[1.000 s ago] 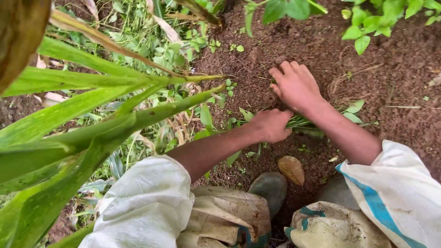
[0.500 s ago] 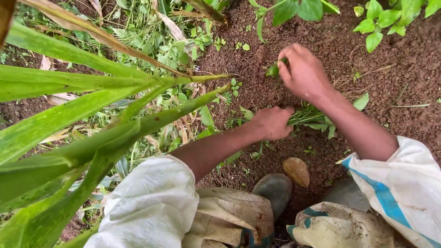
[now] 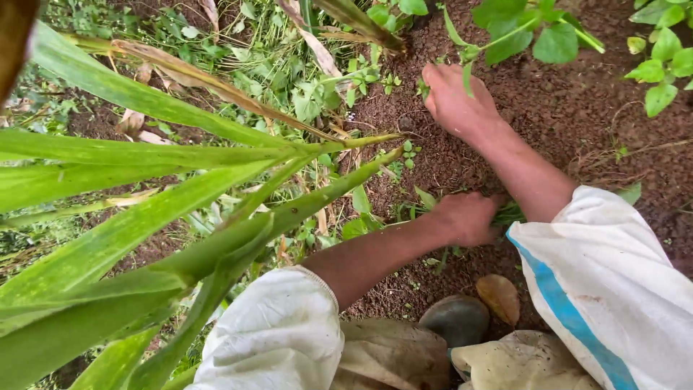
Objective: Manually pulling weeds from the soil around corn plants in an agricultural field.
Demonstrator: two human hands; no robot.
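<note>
A person crouched over dark soil (image 3: 577,108) works among small weeds. The right hand (image 3: 456,101), which half a second ago sat nearer the body pinching at a small green sprout, has now reached farther out and to the left, its fingers pressed down into the soil beside a tiny seedling (image 3: 422,88) at the border of the grassy patch (image 3: 289,79); whether its grip has closed on anything cannot be told. The left hand (image 3: 468,217) has stayed put, its grip pressed shut around a bundle of pulled green weeds (image 3: 511,213) held low against the ground, just under the right forearm. Long green blades (image 3: 144,209) crowd the left half of the view, reaching almost to the left wrist. Leafy plants (image 3: 534,36) fringe the top edge, just beyond the right fingertips. Open bare soil lies to the right of the right arm. A brown dry leaf (image 3: 499,297) and a dark boot toe (image 3: 456,318) sit near the bottom edge.
</note>
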